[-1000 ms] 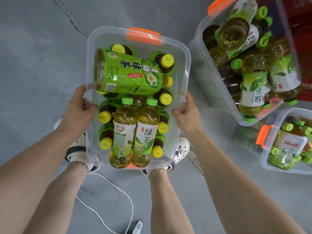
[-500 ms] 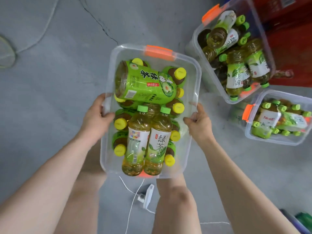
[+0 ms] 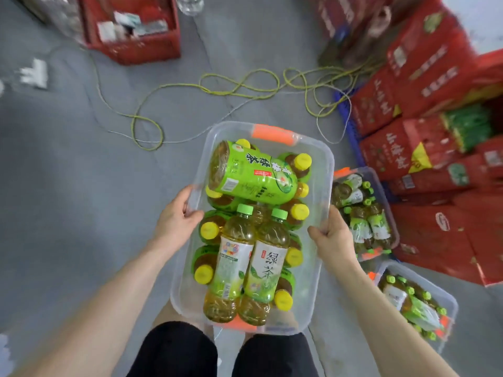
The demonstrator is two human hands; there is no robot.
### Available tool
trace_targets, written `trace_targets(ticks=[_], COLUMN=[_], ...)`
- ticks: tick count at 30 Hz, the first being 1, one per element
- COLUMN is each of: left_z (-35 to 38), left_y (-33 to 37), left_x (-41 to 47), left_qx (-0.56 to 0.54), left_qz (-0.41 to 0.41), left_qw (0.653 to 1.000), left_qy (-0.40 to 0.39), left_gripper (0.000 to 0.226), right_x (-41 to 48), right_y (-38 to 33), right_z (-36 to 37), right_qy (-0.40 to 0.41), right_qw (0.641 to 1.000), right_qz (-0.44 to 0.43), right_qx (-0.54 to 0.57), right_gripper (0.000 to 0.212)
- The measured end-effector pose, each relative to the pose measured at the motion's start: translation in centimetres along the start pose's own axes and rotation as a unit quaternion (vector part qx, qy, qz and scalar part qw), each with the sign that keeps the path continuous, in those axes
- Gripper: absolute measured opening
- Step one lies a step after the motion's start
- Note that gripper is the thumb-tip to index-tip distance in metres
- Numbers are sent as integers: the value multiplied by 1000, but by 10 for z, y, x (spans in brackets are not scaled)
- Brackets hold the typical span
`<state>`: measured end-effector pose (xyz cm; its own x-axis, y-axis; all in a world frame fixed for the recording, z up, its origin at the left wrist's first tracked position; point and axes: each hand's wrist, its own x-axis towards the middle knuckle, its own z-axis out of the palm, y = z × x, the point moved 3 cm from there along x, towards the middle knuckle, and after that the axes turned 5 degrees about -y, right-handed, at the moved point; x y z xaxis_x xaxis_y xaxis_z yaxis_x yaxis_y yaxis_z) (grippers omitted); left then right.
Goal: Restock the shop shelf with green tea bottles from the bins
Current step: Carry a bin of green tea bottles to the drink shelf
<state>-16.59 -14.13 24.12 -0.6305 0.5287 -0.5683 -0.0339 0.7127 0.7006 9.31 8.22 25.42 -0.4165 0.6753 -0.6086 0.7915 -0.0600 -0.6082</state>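
You hold a clear plastic bin (image 3: 324, 170) in front of your thighs, above the grey concrete floor (image 3: 68, 186). Your left hand (image 3: 177, 221) is clamped on its left rim, thumb hooked inside; your right hand (image 3: 333, 236) is clamped on the right rim. The bin's long axis runs away from you, with an orange latch (image 3: 273, 134) at the far end.

On top lie two slim green tea bottles (image 3: 249, 263) side by side, lengthwise, green caps pointing away from you. Beyond them a wide bottle with a bright green wrap (image 3: 251, 172) lies crosswise, base toward your left. Beneath stand upright bottles with yellow caps (image 3: 299, 210).

To your right, two more clear bins (image 3: 381, 186) of bottles sit on the floor beside red cartons (image 3: 435, 235). A yellow-green cord (image 3: 236, 85) loops across the floor ahead, near a red crate (image 3: 130, 28).
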Motion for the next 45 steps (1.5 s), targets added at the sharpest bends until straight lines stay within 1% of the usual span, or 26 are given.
trace_targets(ticks=[3,5,7,10,12,15,18,23,26,28,30,32,34,36,39,43,45], left_z=[-37,-60,-83,-116,-140,-182,-218,-277,-299,-311,-319,-323,-322,-321,-308,-284,-273], left_y=[3,0,-6,-24,-44,-79,-124,-189,-229,-255,-280,-301,-319,-332,-355,-398,-422], left_x=[-42,-71,-99,-135,-157,-185,-216,-273,-308,-334,-359,-384,-407,-429,-461,-511,-539], left_qx=[-40,-76,-137,-209,-240,-287,-318,-373,-414,-437,-461,-483,-498,-510,-535,-557,-560], left_qz=[-10,-17,-28,-47,-65,-99,-126,-167,-194,-221,-243,-259,-274,-284,-290,-299,-308], left_qw=[998,992,979,957,941,912,887,824,774,734,693,650,606,556,480,401,374], left_qy=[57,98,147,193,229,276,311,391,438,470,498,527,557,592,632,663,672], left_gripper=[53,52,50,47,45,44,45,44,48,52,58,58,53,51,46,44,43], right_x=[-10,-18,-28,-46,-58,-77,-102,-153,-188,-213,-243,-274,-307,-341,-397,-475,-515], right_y=[-62,-107,-152,-216,-251,-296,-336,-391,-414,-428,-440,-448,-452,-452,-440,-403,-376], right_z=[-7,-3,8,42,78,141,212,334,407,456,505,551,595,636,692,758,785], right_qy=[-24,-45,-65,-95,-121,-159,-197,-253,-307,-337,-374,-411,-449,-484,-518,-539,-548], right_qw=[996,988,976,955,938,917,882,832,795,769,736,693,641,594,527,453,422], right_qz=[-68,-117,-160,-222,-259,-287,-327,-375,-405,-420,-433,-452,-475,-491,-512,-529,-536], right_qx=[-53,-93,-131,-173,-198,-227,-278,-320,-333,-345,-362,-382,-403,-414,-438,-474,-484], right_gripper=[45,43,44,47,45,48,46,52,56,63,62,56,57,58,50,47,47])
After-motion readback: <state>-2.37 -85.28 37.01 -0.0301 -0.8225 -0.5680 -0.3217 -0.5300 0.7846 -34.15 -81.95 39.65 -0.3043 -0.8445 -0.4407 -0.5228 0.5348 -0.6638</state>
